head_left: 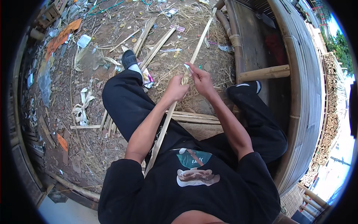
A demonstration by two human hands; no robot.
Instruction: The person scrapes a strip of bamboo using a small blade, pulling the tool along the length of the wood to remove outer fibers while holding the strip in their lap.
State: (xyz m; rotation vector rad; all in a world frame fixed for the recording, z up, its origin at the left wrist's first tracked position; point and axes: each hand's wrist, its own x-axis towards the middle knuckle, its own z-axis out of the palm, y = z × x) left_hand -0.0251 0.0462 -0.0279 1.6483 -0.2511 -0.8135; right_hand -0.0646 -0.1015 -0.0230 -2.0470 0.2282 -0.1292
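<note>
two hands (190, 84), one long bamboo strip (199, 41), two black shoes (129, 59)

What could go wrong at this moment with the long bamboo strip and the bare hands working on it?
Both the left hand and the right hand grip the bamboo strip bare, so splinters or a cut from whatever the right hand works against it seem possible. The strip's far end reaches over loose bamboo slats on the ground and might snag there.

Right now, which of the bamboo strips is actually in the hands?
The long pale strip running from the lap up past both hands: left hand and right hand grip it. The other strips lie loose on the ground.
</note>
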